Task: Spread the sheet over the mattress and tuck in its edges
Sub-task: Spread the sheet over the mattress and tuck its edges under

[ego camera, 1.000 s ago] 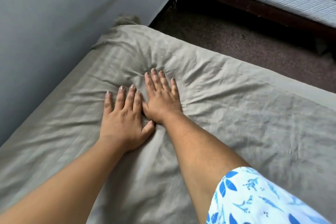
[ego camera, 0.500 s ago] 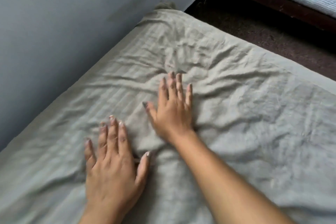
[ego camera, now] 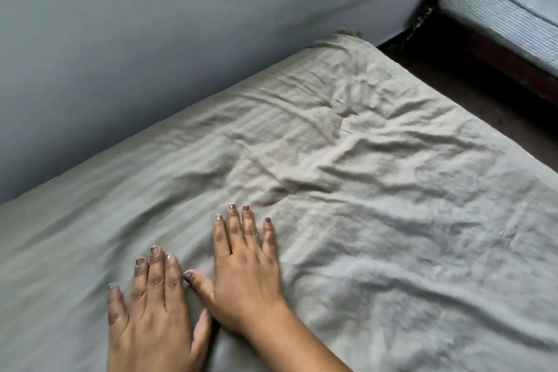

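Two flat hands rest on a crumpled grey-green sheet [ego camera: 362,190] that covers the mattress beside a blue-grey wall [ego camera: 151,39].
The cloth is thin and faintly striped, with creases running toward the far corner, where it bunches up. The left hand [ego camera: 154,311] and right hand [ego camera: 244,281] lie palm-down and close together, fingers straight, gripping nothing. The mattress is wholly hidden, the sheet's near edges are cut off, and the left hand is blurred.
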### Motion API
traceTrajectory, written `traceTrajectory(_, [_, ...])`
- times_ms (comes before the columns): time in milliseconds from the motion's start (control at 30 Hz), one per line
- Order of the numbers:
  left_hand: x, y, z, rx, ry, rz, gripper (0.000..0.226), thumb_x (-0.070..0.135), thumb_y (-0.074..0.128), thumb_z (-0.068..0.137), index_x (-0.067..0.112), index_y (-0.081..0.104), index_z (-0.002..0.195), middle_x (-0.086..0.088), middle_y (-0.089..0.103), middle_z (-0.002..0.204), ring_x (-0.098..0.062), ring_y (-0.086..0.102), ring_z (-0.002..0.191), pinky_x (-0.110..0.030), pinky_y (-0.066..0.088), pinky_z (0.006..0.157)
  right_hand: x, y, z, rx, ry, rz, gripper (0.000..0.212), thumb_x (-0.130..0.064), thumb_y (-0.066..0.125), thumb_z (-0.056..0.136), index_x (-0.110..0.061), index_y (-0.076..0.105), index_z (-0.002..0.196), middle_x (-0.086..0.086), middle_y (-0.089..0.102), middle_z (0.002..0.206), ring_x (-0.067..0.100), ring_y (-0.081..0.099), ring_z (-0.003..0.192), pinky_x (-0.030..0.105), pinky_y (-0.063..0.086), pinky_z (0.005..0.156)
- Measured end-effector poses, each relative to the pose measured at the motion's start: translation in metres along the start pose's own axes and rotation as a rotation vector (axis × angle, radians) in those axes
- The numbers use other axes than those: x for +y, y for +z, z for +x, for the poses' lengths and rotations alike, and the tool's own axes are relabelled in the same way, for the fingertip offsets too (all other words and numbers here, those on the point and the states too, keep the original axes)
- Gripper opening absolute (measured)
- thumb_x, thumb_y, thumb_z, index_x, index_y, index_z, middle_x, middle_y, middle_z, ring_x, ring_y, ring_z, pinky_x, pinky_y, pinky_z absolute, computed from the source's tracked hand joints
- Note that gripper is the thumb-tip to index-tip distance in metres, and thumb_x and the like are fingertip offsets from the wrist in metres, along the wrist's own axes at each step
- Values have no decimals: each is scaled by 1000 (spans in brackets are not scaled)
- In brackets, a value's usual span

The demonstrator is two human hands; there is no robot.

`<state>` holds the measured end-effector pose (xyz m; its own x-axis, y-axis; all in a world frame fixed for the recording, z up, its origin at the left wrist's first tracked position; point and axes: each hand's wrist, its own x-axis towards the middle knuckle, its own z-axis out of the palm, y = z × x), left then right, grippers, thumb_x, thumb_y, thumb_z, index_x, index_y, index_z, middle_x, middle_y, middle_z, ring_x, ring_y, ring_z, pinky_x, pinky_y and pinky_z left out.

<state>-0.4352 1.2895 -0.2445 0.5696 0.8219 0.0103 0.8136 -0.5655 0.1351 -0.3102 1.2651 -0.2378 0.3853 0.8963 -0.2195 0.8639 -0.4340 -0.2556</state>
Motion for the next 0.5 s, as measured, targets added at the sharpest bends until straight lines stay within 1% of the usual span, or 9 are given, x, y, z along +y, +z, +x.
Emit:
traceTrajectory(67, [-9, -3, -17, 33, -15, 10, 78, 44, 37, 72, -11, 55, 123, -27, 47, 135, -36, 48, 122, -59, 24, 104, -14, 4, -13, -31, -16, -5, 87, -67, 22, 87, -12, 0, 152, 10, -13, 158, 28, -32, 136, 58, -25, 104])
traceTrajectory(100, [-15, -4, -25, 42, -20, 11, 77, 44, 37, 72, -12, 55, 123, -27, 47, 135, -35, 45, 124, -60, 24, 103, -22, 5, -19, -41, -15, -19, 86, -66, 23, 87, -12, 6, 152, 11, -7, 159, 29, -25, 139, 60, -19, 106])
traceTrajectory(133, [-21, -5, -30, 54, -21, 13, 77, 43, 37, 73, -11, 54, 124, -27, 47, 136, -35, 43, 125, -60, 24, 103, -31, 5, -23, -39, -1, -53, 84, -66, 24, 87, -12, 17, 151, 13, 6, 159, 31, -10, 144, 63, -6, 109])
traceTrajectory(167, [-26, -5, -32, 64, -19, 15, 75, 42, 37, 74, -11, 53, 125, -27, 46, 137, -35, 43, 126, -60, 23, 104, -39, 3, -26, -18, 20, -84, 82, -65, 26, 85, -12, 31, 147, 13, 21, 156, 31, 8, 144, 64, 10, 110])
traceTrajectory(200, [-35, -7, -37, 73, -24, 26, 74, 40, 37, 75, -11, 52, 126, -27, 45, 138, -36, 46, 126, -60, 23, 104, -51, 4, -28, 11, 21, -103, 78, -64, 28, 84, -13, 41, 143, 12, 33, 151, 30, 23, 142, 62, 23, 108])
traceTrajectory(233, [-44, -8, -39, 83, -29, 35, 73, 38, 37, 75, -10, 51, 127, -26, 44, 139, -37, 46, 126, -61, 21, 105, -62, 6, -29, 56, 10, -100, 75, -62, 30, 84, -14, 46, 140, 11, 38, 148, 28, 30, 139, 59, 30, 106])
traceTrajectory(300, [-66, -11, -46, 90, -68, 52, 72, 37, 36, 76, -9, 49, 130, -25, 42, 141, -36, 45, 126, -62, 18, 106, -85, 14, -28, 107, -68, -50, 71, -58, 30, 86, -14, 45, 140, 10, 38, 149, 28, 30, 140, 58, 28, 107])
traceTrajectory(433, [-101, -15, -73, 40, -204, 53, 77, 41, 35, 73, -6, 46, 133, -22, 38, 145, -39, 42, 129, -69, 17, 102, -119, 36, -27, 70, -318, 8, 64, -52, 32, 89, -24, 31, 147, 4, 25, 156, 29, 16, 145, 60, 7, 113])
traceTrajectory(500, [-103, -17, -84, -11, -259, 31, 84, 53, 35, 75, -4, 44, 136, -20, 35, 148, -40, 39, 131, -70, 18, 101, -114, 46, -29, 32, -379, 34, 64, -54, 34, 89, -32, 24, 149, -1, 17, 158, 24, 8, 147, 58, -3, 114])
